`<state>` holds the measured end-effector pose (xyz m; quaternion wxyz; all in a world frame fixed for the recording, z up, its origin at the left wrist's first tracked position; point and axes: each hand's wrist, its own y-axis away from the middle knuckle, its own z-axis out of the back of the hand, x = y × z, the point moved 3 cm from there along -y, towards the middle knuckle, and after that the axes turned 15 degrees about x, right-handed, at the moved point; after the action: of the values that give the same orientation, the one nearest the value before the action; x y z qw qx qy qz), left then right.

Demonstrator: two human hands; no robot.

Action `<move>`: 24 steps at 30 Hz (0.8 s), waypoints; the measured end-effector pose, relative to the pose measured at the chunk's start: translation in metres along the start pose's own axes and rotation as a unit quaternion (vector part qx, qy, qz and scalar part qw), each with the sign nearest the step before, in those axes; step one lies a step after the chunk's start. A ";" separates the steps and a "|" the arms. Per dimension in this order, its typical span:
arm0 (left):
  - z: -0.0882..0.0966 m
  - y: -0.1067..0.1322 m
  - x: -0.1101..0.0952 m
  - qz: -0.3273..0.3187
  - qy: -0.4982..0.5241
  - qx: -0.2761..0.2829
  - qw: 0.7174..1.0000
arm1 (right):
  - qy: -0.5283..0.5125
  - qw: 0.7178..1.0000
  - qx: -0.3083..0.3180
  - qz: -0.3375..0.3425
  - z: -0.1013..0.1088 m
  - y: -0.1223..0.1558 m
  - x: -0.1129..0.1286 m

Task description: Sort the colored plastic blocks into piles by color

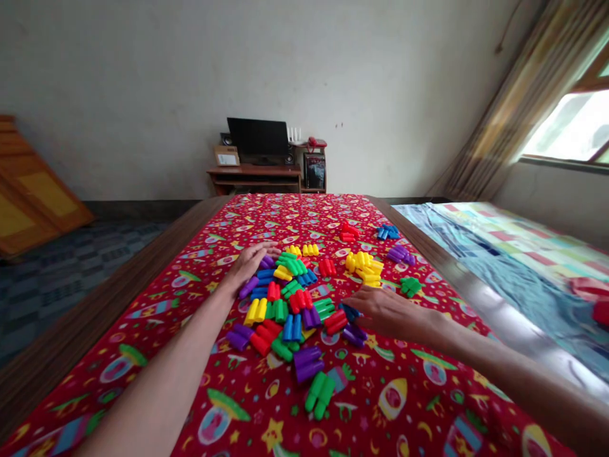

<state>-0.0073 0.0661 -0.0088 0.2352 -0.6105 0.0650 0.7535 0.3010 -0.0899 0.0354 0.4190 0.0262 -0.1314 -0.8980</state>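
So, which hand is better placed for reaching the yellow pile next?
Probably the right hand: it is just on the near side of the yellow pile, while the left hand is across the mixed heap, at its left edge.

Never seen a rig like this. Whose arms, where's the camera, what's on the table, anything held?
No robot here: these are a person's bare arms. The single picture comes from a camera worn on their head, looking forward and down.

The table wears a red patterned cloth. A mixed-colour pile of plastic pieces lies between the hands. Toward the far right are single-colour groups: yellow, red, blue, purple and green.

The left hand is at purple pieces on the pile's left edge. The right hand partly covers a dark blue piece; whether it grips it, I can't tell.
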 end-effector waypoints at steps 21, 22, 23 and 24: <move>0.005 0.002 0.007 0.012 0.040 -0.010 0.999 | -0.059 0.882 -0.158 -0.441 0.053 -0.028 -0.247; 0.005 0.002 0.006 0.014 0.039 -0.012 0.999 | -0.055 0.884 -0.153 -0.438 0.051 -0.030 -0.247; 0.006 0.002 0.006 0.016 0.037 -0.013 0.999 | -0.052 0.888 -0.149 -0.432 0.050 -0.032 -0.247; 0.006 0.001 0.005 0.019 0.035 -0.014 0.999 | -0.052 0.892 -0.144 -0.425 0.049 -0.034 -0.247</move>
<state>-0.0138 0.0684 -0.0126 0.2102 -0.6386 0.0746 0.7365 0.4276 0.1291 0.0583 -0.0109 -0.0276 0.0018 -0.9996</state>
